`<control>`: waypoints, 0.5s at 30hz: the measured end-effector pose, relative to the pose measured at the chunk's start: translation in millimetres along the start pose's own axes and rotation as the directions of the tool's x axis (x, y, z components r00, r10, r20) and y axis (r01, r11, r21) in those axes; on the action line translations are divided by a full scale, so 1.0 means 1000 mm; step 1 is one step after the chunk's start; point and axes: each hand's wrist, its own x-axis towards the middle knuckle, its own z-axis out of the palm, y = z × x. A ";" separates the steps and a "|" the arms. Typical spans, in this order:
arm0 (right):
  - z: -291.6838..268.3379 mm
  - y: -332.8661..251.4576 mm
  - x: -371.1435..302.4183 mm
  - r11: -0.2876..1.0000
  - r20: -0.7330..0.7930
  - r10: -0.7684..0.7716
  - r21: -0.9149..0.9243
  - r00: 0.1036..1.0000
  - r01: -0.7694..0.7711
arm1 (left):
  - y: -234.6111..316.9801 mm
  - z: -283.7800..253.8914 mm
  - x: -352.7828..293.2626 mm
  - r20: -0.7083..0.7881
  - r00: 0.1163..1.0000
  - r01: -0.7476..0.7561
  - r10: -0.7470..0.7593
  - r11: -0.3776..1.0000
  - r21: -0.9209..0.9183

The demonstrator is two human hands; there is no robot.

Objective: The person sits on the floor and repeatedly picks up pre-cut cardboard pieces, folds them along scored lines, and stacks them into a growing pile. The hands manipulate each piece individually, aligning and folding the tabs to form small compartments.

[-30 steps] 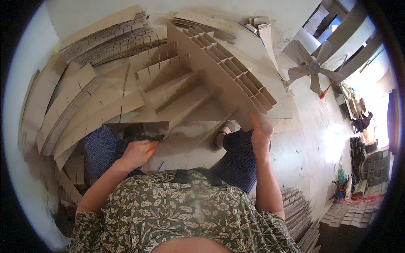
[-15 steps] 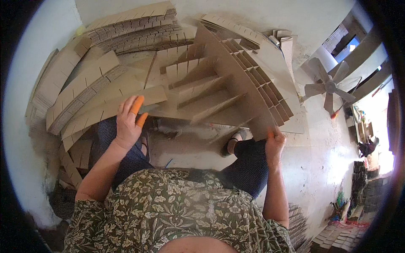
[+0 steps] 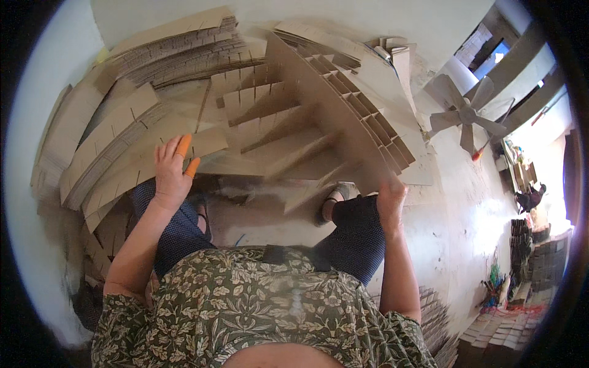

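My right hand point(image 3: 391, 205) is closed round the near end of a long brown cardboard strip point(image 3: 325, 110). This strip belongs to a half-assembled box divider: a grid of cells point(image 3: 368, 113) shows on its right side, and slotted cross strips point(image 3: 264, 126) stick out to its left. My left hand point(image 3: 170, 175) has orange covers on two fingers. Its fingers are stretched out over a stack of slotted cardboard strips point(image 3: 126, 178), thumb apart. The undersides of the fingers are hidden, but no strip is seen lifted by them.
More slotted strips lie in stacks point(image 3: 178, 52) at the back and in a pile point(image 3: 110, 132) on the left. A fan point(image 3: 467, 115) stands at the right. Further right are a person point(image 3: 531, 197) and stacked cardboard pieces point(image 3: 503, 331). My knees are below the work surface's near edge.
The whole view has shifted a little, so things sit slightly further left. Both hands keep nearly the same places; the divider's cross strips have swung slightly and look blurred.
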 end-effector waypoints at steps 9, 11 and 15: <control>0.006 -0.008 0.002 0.991 -0.049 -0.061 0.118 0.997 0.066 | 0.073 -0.017 0.018 -0.147 0.961 -0.272 0.234 0.891 -0.362; 0.001 -0.007 0.002 0.997 -0.012 -0.061 0.049 0.998 0.062 | 0.104 -0.024 0.020 -0.179 0.923 -0.383 0.339 0.839 -0.387; -0.005 -0.022 0.003 0.999 0.012 -0.021 -0.041 1.000 0.021 | 0.145 -0.023 0.019 -0.149 0.895 -0.435 0.421 0.747 -0.503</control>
